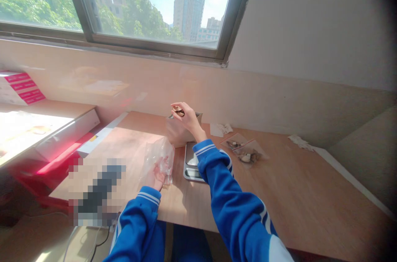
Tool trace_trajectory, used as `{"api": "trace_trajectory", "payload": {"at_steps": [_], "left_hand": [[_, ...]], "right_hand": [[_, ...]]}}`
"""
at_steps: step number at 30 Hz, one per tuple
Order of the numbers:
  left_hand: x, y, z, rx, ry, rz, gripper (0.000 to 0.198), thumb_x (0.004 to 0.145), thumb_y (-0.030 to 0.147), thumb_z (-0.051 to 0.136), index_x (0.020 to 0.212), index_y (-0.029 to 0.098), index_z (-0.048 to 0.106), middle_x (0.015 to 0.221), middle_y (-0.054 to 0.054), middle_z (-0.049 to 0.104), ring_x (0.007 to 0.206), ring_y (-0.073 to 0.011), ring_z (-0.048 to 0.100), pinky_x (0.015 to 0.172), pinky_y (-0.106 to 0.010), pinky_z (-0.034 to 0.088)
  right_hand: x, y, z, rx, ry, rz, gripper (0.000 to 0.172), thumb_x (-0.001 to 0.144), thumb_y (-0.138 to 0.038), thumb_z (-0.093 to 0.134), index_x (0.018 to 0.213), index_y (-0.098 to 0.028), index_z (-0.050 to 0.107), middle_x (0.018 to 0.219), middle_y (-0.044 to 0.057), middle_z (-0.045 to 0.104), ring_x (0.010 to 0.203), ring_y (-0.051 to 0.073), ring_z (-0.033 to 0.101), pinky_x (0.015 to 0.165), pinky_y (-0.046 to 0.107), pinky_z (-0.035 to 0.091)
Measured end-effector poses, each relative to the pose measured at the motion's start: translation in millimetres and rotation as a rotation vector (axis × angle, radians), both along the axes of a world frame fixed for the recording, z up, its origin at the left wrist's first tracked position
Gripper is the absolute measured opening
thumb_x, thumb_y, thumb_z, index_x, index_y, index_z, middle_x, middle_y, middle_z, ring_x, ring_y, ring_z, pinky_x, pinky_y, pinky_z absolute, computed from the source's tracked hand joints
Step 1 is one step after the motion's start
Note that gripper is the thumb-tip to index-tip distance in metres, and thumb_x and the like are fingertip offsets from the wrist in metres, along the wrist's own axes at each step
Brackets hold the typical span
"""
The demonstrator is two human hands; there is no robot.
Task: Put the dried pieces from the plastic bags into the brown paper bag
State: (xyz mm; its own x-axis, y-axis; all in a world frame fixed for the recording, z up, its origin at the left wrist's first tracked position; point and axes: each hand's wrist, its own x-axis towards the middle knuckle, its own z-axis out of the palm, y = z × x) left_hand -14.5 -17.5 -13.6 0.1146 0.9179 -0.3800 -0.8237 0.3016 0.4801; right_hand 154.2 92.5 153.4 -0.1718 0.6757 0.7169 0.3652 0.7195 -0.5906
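Note:
My right hand (185, 118) is raised over the open top of an upright grey-beige bag (180, 133) at the back of the table. Its fingers are closed on brown dried pieces (178, 110), whose exact kind is unclear. Lower down on the left, my left hand (159, 173) is at a clear plastic bag (158, 150). The fingers are curled, and the thin film partly covers them. Between both arms a kitchen scale (191, 174) stands on the table, partly hidden by my right sleeve.
To the right of the scale lie two clear packets, a nearer packet with brown pieces (248, 155) and a farther packet (235, 142). White crumpled gloves or cloth (221, 129) rest by the wall, with another white scrap (300, 143) farther right. A pixelated dark object (101, 189) lies left.

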Motion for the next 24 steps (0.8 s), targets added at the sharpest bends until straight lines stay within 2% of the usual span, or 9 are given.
{"api": "trace_trajectory", "payload": {"at_steps": [5,10,14,20,22,24], "left_hand": [[-1,0,1.0,0.012,-0.022,-0.018,0.029,0.087,0.015,0.039,0.109,0.012,0.058,0.105,-0.012,0.068,0.072,-0.0149,0.068,0.062,-0.022,0.059],[0,0,3.5,0.017,-0.034,-0.015,0.024,0.087,0.013,0.039,0.096,0.012,0.061,0.096,-0.008,0.070,0.071,-0.0136,0.068,0.061,-0.020,0.058],[0,-1,3.8,0.018,-0.033,-0.023,0.023,0.088,0.014,0.039,0.093,0.012,0.061,0.094,-0.009,0.070,0.071,-0.0139,0.067,0.060,-0.020,0.058],[0,0,2.3,0.016,-0.034,-0.010,0.020,0.087,0.014,0.042,0.091,0.012,0.061,0.097,-0.009,0.069,0.072,-0.0136,0.067,0.061,-0.020,0.057],[0,0,1.8,0.008,-0.032,-0.006,0.020,0.086,0.014,0.043,0.092,0.012,0.061,0.096,-0.008,0.069,0.072,-0.0134,0.067,0.061,-0.020,0.057],[0,0,1.3,-0.001,-0.031,-0.002,0.020,0.086,0.013,0.043,0.095,0.012,0.061,0.095,-0.008,0.069,0.071,-0.0130,0.067,0.061,-0.019,0.057]], "right_hand": [[3,-8,3.8,-0.044,-0.034,0.018,0.026,0.081,-0.031,0.057,0.107,-0.024,0.059,0.103,0.002,0.061,0.091,0.016,0.059,0.083,0.028,0.046],[5,-13,6.4,-0.066,-0.053,0.059,0.024,0.079,-0.029,0.057,0.103,-0.024,0.058,0.100,0.001,0.062,0.091,0.017,0.059,0.082,0.027,0.045],[4,-19,9.9,-0.071,-0.042,0.110,0.024,0.079,-0.027,0.055,0.102,-0.021,0.058,0.099,0.002,0.062,0.092,0.017,0.058,0.082,0.027,0.044],[7,-16,7.8,-0.141,-0.079,0.122,0.025,0.080,-0.027,0.052,0.104,-0.023,0.050,0.087,-0.001,0.058,0.081,0.015,0.057,0.074,0.026,0.044],[7,-11,3.9,-0.145,-0.085,0.092,0.026,0.081,-0.026,0.051,0.107,-0.023,0.048,0.085,-0.001,0.057,0.080,0.016,0.056,0.075,0.028,0.044],[7,-5,-0.4,-0.127,-0.107,-0.010,0.024,0.082,-0.026,0.052,0.106,-0.023,0.048,0.089,0.002,0.057,0.084,0.019,0.054,0.079,0.033,0.043]]}}
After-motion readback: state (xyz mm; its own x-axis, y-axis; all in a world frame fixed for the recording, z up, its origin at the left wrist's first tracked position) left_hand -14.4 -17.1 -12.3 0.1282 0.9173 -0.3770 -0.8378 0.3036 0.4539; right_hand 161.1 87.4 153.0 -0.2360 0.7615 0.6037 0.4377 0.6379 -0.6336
